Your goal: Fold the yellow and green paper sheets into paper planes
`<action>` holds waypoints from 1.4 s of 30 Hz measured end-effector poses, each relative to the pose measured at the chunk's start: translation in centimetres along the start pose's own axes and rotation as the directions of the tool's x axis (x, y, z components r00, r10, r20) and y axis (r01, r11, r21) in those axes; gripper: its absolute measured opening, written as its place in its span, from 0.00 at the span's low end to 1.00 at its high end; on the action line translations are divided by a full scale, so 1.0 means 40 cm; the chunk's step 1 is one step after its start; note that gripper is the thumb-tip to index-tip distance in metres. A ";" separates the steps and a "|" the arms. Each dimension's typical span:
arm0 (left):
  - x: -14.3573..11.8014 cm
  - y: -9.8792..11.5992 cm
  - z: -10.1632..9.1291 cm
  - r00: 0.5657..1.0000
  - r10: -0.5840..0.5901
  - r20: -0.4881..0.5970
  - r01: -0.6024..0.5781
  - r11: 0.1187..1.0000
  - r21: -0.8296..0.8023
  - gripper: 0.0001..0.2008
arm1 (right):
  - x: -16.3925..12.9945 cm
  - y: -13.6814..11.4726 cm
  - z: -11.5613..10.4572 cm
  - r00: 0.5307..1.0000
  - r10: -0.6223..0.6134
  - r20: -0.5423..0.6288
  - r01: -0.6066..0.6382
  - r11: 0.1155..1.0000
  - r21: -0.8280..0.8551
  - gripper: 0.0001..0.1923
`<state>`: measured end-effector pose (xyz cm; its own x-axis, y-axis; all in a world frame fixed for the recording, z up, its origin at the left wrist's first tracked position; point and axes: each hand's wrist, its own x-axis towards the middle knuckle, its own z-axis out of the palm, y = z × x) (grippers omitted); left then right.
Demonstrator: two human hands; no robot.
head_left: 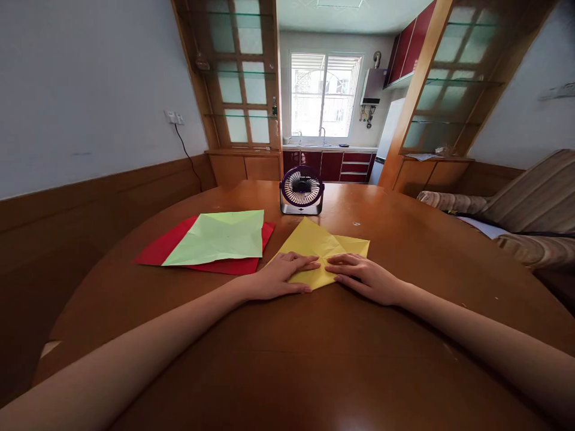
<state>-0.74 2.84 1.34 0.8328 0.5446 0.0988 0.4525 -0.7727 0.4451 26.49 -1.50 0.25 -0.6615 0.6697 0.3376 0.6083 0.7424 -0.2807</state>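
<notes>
A creased yellow sheet of paper (309, 239) lies partly folded on the wooden table, under both hands. My left hand (281, 275) rests flat on its left part, fingers stretched toward the middle. From the other side my right hand (366, 278) lies on the paper, its fingers extended and its fingertips close to those of the left. A pointed flap of the paper sticks out behind the right hand. To the left, a light green sheet of paper (220, 236) with fold creases lies on top of red paper (168, 242).
A small purple desk fan (301, 188) stands on the table (287, 371) beyond the yellow paper. Glass-shelved cabinets (242, 72) flank the opening to a kitchen with a window (326, 96). A striped sofa (530, 197) is at the right.
</notes>
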 end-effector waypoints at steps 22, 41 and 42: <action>-0.037 0.009 0.003 0.993 0.006 -0.114 -0.007 1.000 -0.011 0.33 | -0.008 0.007 -0.002 0.993 0.070 -0.099 -0.063 0.996 0.068 0.25; -0.032 0.051 0.033 0.937 0.239 -0.254 -0.152 0.936 0.319 0.10 | -0.016 0.008 -0.017 0.984 -0.097 -0.147 0.133 0.957 0.259 0.12; -0.031 0.055 0.035 0.937 0.257 -0.238 -0.153 0.911 0.384 0.11 | -0.016 0.006 -0.018 0.984 -0.111 -0.137 0.143 0.957 0.251 0.11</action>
<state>-0.33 0.02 0.94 0.8207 0.3890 0.4186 0.4075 -0.9119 0.0487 27.37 -1.76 0.59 -0.6588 0.5740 0.4863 0.3781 0.8114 -0.4457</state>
